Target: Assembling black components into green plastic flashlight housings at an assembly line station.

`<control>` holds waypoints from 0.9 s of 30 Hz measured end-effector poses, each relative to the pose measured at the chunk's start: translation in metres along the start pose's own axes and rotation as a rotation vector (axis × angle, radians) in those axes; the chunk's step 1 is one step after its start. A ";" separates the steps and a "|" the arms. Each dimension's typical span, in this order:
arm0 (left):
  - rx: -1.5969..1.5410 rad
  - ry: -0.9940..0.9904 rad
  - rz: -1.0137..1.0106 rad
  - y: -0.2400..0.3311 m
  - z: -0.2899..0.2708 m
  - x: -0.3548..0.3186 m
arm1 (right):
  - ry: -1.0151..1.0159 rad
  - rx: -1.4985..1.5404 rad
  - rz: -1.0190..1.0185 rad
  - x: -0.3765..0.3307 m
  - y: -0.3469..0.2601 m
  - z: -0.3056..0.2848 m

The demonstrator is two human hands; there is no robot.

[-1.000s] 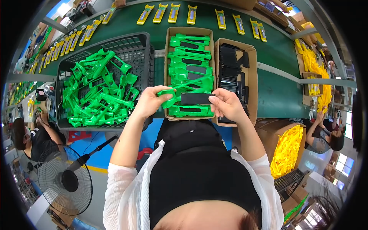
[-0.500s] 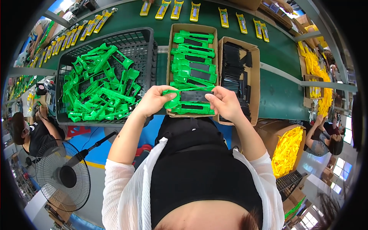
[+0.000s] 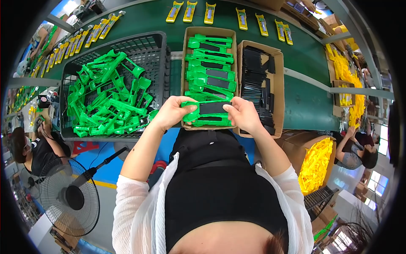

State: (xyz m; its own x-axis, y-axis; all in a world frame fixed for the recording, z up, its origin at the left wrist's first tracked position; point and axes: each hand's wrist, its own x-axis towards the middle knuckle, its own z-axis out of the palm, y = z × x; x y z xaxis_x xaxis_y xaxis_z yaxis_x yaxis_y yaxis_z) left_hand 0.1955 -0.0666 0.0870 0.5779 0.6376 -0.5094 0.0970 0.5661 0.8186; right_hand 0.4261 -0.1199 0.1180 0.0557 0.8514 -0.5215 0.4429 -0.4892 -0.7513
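A green plastic housing (image 3: 192,116) with a black strip (image 3: 211,108) along its middle is held between my hands, above the near end of a narrow cardboard box (image 3: 185,50). My left hand (image 3: 174,113) grips the wide left end, thumb on top. At the right end, my right hand (image 3: 244,113) pinches it with the thumb on the strip; the fingers beneath are hidden. Beneath and beyond, several green housings with black strips (image 3: 218,73) lie stacked crosswise in the box. Just right, another cardboard box (image 3: 278,84) holds loose black strips (image 3: 252,70).
A black plastic crate (image 3: 157,53) at left is piled with green housings (image 3: 110,101). Yellow units (image 3: 209,13) line the green table (image 3: 308,101). A box of yellow parts (image 3: 316,165) stands lower right, a fan (image 3: 75,197) lower left. People work at both sides.
The black strip looked shiny and uneven; now it lies flat and matte in the housing. My right thumb has shifted slightly left. One yellow unit at the far side is gone from its place.
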 end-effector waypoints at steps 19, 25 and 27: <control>1.204 0.104 0.178 -0.001 0.065 0.036 | 0.192 -0.115 -0.224 0.006 0.058 0.020; 1.143 0.187 0.363 -0.004 0.083 0.044 | 0.116 -0.030 -0.230 0.001 0.064 0.009; 1.125 0.207 0.311 -0.003 0.086 0.050 | 0.121 -0.004 -0.277 0.004 0.067 0.009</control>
State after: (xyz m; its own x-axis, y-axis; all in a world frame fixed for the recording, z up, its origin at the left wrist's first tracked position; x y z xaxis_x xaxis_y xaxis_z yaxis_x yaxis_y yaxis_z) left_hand 0.2938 -0.0812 0.0815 0.5701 0.7979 -0.1957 0.6935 -0.3397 0.6354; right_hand 0.4483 -0.1509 0.0619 0.0384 0.9688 -0.2448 0.4595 -0.2347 -0.8566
